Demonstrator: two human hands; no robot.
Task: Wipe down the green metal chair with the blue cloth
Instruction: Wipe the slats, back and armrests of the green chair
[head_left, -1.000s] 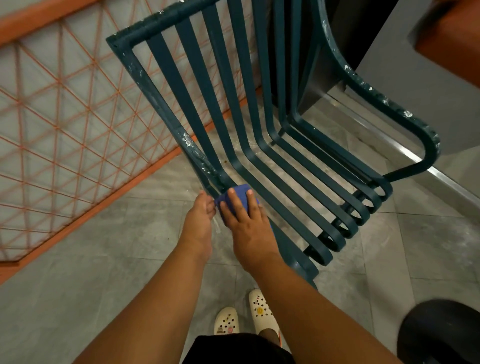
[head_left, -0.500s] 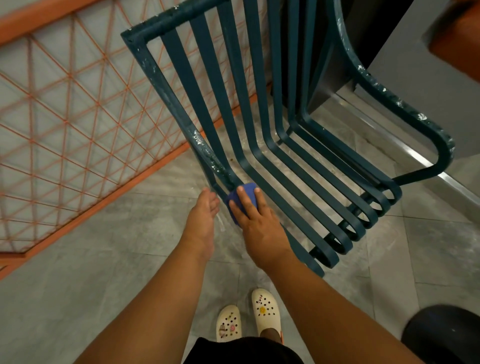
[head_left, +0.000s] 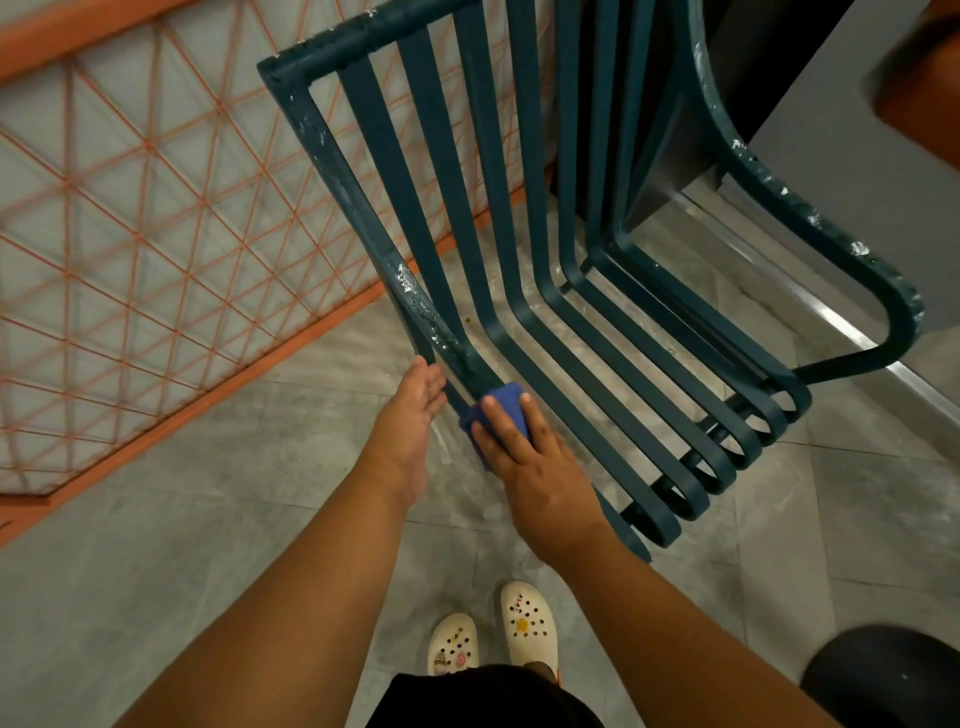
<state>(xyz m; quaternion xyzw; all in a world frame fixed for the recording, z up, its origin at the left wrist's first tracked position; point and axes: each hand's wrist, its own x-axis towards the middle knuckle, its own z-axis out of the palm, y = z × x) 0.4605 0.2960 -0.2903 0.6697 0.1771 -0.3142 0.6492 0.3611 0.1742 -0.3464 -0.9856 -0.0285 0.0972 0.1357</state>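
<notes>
wiping the left side rail at the seat bend

head view. the right hand (head_left: 540, 462) lies flat on the blue cloth (head_left: 501, 410), fingers straight, pressing it onto the left side rail of the green metal chair (head_left: 441, 171) right where the back curves into the seat. the left hand (head_left: 415, 410) is relaxed and apart from the cloth, fingers straight, fingertips at the outer edge of the same rail just left of the cloth; it holds nothing. whether it actually touches the rail i cannot tell.

judgement on the step: the rail above the cloth shows pale flecks and chipped patches, so the stroke should run along the rail, not across it, with steady palm pressure. wrapping the cloth round the bar would reach its outer and under faces, which a flat press misses. the left hand could brace the frame so the chair does not shift on the tiled floor (head_left: 182, 493).

position: the cloth is under the right fingers, touching the rail, and the chair stands directly ahead of both hands, its slats running away to the right. most of the slats and the right armrest (head_left: 810, 223), also flecked, look not yet wiped.
</notes>
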